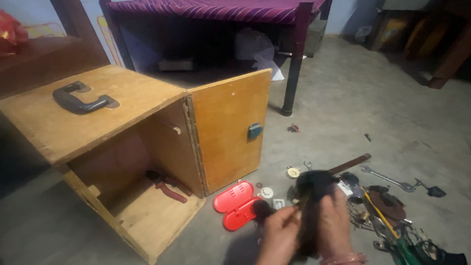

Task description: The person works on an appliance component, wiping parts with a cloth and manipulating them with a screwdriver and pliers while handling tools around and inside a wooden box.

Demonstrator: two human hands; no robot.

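The right hand is wrapped around a dark, blurred object that stands up out of its grip, fingers curled tight on it; what the object is cannot be told, since it is smeared by motion. Just to its left, the left hand pinches a thin stick-like piece between fingertips and thumb, its tip touching the dark object.

Right below and left of the left hand, an open red case lies flat on the concrete floor, with small round white parts just beyond it. To the right of the right hand a heap of tools is spread on the floor, with a spanner and a long dark strip at its far edge.

Farther left stands a wooden box with a black handle on top and its hinged door swung open; a red-handled tool lies inside. Well beyond the hands, a bed with a striped purple cover stands on dark legs.
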